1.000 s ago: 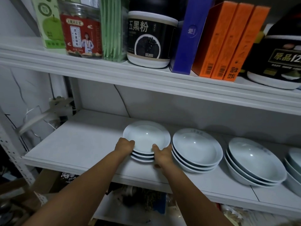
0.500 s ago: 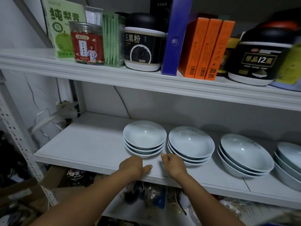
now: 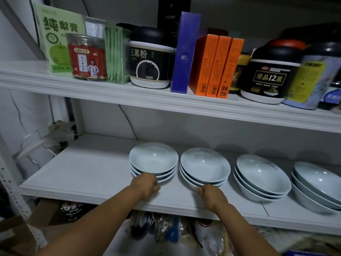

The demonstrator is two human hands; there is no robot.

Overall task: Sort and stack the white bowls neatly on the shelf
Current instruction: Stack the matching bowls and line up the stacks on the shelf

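Observation:
Four stacks of white bowls stand in a row on the lower white shelf (image 3: 92, 174). The left stack (image 3: 153, 159) and the second stack (image 3: 204, 166) each hold three bowls. My left hand (image 3: 146, 185) is curled into a fist at the front rim of the left stack, with nothing visibly in it. Against the front of the second stack, my right hand (image 3: 209, 194) is curled with its thumb on the lowest bowl's rim. Further right are a third stack (image 3: 262, 175) and a fourth stack (image 3: 317, 185), which is cut off by the frame edge.
The upper shelf (image 3: 166, 100) overhangs the bowls and carries jars, orange boxes (image 3: 214, 65) and a blue box. The left part of the lower shelf is bare. A white bracket and wires (image 3: 55, 132) are at the far left. Clutter lies below the shelf.
A second ago both hands held the left stack, then let go and drew back to the shelf edge. My right hand has now shifted right to the second stack.

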